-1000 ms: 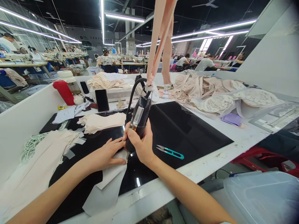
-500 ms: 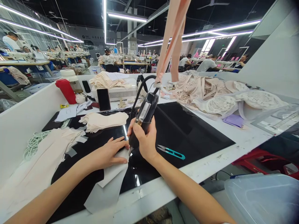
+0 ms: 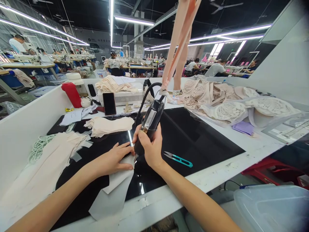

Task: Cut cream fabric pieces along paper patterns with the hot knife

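Note:
My right hand [image 3: 152, 145] is wrapped round a black corded electric clipper [image 3: 154, 112] with a metal plate on its side. The clipper is tilted, its lower end down at the edge of a pale fabric piece [image 3: 117, 190]. Pink straps [image 3: 177, 48] tied near its top run upward. My left hand [image 3: 116, 161] lies flat on the fabric with the fingers spread, fingertips close beside the clipper. The fabric hangs down toward the table's front edge, over a glossy black board [image 3: 193, 132]. What the clipper's tip touches is hidden. Teal thread snips [image 3: 178, 159] lie right of my right hand.
Stacked cream fabric pieces [image 3: 109, 125] lie behind my left hand, with a larger pale pile [image 3: 48, 167] at left. A phone [image 3: 109, 103] leans against a white vented box [image 3: 127, 98]. Bras [image 3: 227, 106] are heaped at back right. People work at sewing machines beyond.
The whole view has shifted slightly right and down. Both hands, the clipper and the fabric keep nearly the same places relative to each other.

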The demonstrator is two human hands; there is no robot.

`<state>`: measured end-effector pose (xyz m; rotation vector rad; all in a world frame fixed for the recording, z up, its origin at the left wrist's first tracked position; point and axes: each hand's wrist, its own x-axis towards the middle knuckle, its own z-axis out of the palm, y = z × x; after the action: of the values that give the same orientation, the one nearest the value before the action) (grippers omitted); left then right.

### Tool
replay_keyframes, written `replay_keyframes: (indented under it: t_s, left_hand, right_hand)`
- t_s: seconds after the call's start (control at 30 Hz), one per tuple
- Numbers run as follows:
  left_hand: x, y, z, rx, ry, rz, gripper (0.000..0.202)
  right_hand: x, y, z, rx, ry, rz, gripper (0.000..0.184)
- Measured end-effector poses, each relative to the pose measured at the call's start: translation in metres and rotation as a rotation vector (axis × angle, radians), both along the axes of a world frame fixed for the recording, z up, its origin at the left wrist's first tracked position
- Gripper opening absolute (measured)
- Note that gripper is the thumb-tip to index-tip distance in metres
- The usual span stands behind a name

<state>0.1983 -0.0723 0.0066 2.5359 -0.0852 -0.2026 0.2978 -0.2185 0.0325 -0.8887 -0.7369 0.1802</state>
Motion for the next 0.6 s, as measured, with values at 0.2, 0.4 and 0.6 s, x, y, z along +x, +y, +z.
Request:
replay_keyframes:
  t_s: [0.2, 0.4, 0.6]
  left_hand:
    - [0.001, 0.000, -0.001, 0.000, -0.015, -0.001, 0.035]
    - [-0.019, -0.015, -0.005, 0.146, -0.214, 0.077, 0.031]
    - [-0.063, -0.065, -0.017, 0.385, -0.360, 0.178, 0.020]
  right_hand:
    - [-0.001, 0.000, -0.001, -0.030, -0.012, -0.006, 0.026]
    - [-0.002, -0.001, -0.004, -0.066, 0.016, -0.053, 0.026]
    - [-0.004, -0.006, -0.010, -0.070, 0.010, -0.076, 0.025]
